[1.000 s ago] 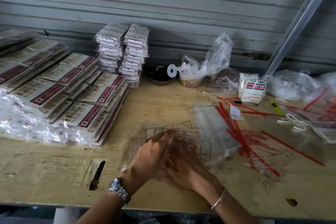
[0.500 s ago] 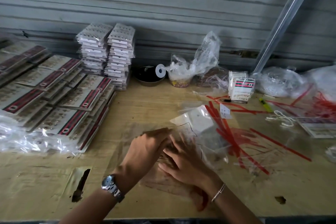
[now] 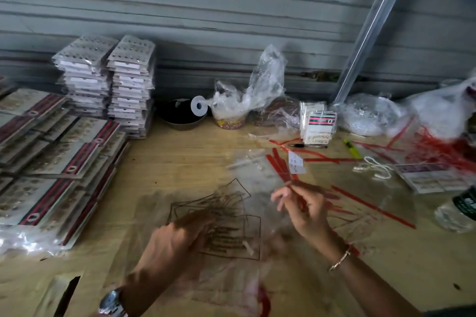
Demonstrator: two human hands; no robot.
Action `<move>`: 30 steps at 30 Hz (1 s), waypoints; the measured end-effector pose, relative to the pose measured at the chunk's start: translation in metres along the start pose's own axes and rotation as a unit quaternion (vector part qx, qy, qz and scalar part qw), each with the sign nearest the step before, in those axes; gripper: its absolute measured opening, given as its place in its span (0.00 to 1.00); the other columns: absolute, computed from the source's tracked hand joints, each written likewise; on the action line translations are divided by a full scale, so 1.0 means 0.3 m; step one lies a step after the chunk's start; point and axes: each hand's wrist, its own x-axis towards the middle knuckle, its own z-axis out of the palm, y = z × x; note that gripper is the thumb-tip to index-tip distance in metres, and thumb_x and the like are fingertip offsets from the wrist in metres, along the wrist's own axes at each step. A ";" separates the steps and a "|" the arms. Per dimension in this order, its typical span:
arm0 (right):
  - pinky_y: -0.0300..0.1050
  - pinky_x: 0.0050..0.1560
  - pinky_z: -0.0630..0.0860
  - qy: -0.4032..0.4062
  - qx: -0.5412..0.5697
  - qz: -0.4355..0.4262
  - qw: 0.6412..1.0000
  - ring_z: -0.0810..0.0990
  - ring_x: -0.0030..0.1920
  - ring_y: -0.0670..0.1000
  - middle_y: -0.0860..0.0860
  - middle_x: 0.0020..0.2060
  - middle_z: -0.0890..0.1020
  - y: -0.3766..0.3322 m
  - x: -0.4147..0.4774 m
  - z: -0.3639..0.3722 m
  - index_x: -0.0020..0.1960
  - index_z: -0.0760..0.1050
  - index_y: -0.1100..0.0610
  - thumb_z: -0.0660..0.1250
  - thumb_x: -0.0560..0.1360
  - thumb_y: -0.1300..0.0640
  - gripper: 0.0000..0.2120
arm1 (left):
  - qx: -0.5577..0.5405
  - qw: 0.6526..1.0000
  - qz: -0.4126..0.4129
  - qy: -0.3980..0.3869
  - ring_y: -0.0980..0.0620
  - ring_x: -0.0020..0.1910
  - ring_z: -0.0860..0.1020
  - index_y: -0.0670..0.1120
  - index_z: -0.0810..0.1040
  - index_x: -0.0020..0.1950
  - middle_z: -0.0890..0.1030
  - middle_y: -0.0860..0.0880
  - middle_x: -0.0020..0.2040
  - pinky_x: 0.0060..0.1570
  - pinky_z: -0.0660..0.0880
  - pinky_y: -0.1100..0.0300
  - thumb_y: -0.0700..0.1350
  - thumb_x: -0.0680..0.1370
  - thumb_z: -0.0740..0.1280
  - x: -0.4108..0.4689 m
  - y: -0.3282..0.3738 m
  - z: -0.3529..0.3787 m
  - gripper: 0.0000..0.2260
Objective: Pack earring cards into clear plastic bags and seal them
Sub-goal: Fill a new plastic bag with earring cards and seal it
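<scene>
Here, left hand (image 3: 177,237) fingers press flat on clear bags (image 3: 231,235) — right hand (image 3: 305,210) fingers pinch loose bag (image 3: 260,177).

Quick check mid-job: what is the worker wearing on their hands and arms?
The left hand has a silver metal wristwatch at its wrist. The right hand has a thin gold-toned bracelet at its wrist. No gloves; both forearms are bare where they show.

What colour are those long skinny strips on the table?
Red; the strips show best in the head view, scattered right of the right hand.
</scene>
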 end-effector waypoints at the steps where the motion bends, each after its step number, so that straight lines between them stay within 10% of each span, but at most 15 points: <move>1: 0.39 0.28 0.74 0.026 -0.008 0.026 0.999 0.80 0.29 0.46 0.49 0.31 0.82 0.036 0.038 -0.029 0.39 0.80 0.63 0.61 0.76 0.60 0.13 | 0.008 1.000 -0.015 -0.009 0.55 0.44 0.84 0.60 0.80 0.58 0.83 0.61 0.55 0.30 0.80 0.57 0.50 0.76 0.64 0.003 0.003 0.001 0.13; 7: 0.48 0.45 0.81 0.048 -0.222 0.085 0.970 0.83 0.46 0.51 0.53 0.49 0.84 0.287 0.314 -0.165 0.53 0.79 0.61 0.67 0.73 0.70 0.10 | 0.002 0.999 -0.036 -0.022 0.60 0.42 0.83 0.63 0.80 0.55 0.83 0.64 0.52 0.26 0.79 0.61 0.57 0.74 0.60 0.011 0.022 -0.004 0.13; 15: 0.52 0.62 0.72 -0.143 -0.509 0.192 0.827 0.71 0.65 0.61 0.61 0.64 0.73 0.513 0.595 -0.292 0.69 0.66 0.63 0.68 0.69 0.67 0.29 | 0.025 0.999 -0.016 -0.043 0.61 0.35 0.82 0.59 0.82 0.55 0.84 0.59 0.45 0.24 0.76 0.65 0.52 0.70 0.61 0.021 0.018 -0.052 0.17; 22: 0.52 0.55 0.70 -0.133 -0.578 0.196 0.781 0.79 0.54 0.60 0.59 0.51 0.82 0.544 0.600 -0.291 0.57 0.74 0.63 0.66 0.69 0.68 0.17 | 0.061 0.996 -0.033 -0.061 0.58 0.31 0.82 0.56 0.84 0.52 0.85 0.57 0.40 0.23 0.73 0.66 0.49 0.68 0.63 0.026 -0.002 -0.041 0.16; 30: 0.50 0.54 0.60 -0.136 -0.543 0.156 0.814 0.75 0.55 0.58 0.54 0.51 0.78 0.552 0.553 -0.395 0.36 0.80 0.53 0.76 0.66 0.63 0.07 | 0.012 0.995 -0.038 -0.092 0.64 0.33 0.80 0.51 0.83 0.56 0.85 0.56 0.48 0.28 0.70 0.75 0.48 0.72 0.64 0.032 -0.023 -0.005 0.15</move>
